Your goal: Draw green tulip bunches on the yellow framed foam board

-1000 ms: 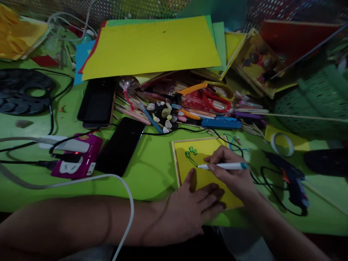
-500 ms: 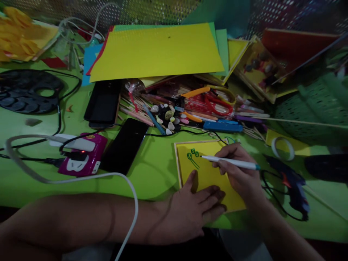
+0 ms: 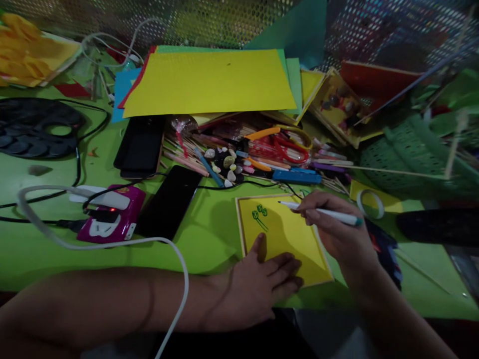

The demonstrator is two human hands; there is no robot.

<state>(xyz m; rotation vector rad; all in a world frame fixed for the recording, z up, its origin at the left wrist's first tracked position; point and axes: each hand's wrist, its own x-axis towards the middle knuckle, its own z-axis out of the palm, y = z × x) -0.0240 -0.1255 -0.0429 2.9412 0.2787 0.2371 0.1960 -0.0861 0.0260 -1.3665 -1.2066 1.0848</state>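
A small yellow card [image 3: 288, 234] with a pale border lies on the green table [image 3: 209, 239]. Small green flower doodles [image 3: 260, 213] are drawn near its top left corner. My left hand [image 3: 258, 284] lies flat on the card's lower edge, fingers spread and pressing it down. My right hand [image 3: 337, 232] is closed on a white marker pen [image 3: 322, 212] with a teal end. The pen's tip hovers over the card's upper right edge, to the right of the doodles.
Two black phones [image 3: 170, 199] and a magenta power strip [image 3: 112, 217] with cables lie to the left. Behind the card are a pile of sticks, pebbles [image 3: 226, 164], red scissors [image 3: 288, 147] and coloured paper sheets [image 3: 209, 82]. A tape ring [image 3: 370, 202] and green basket [image 3: 415, 154] sit right.
My right hand has lifted the pen from the doodles and moved it up and right to the card's top edge. My left hand stays flat on the card.
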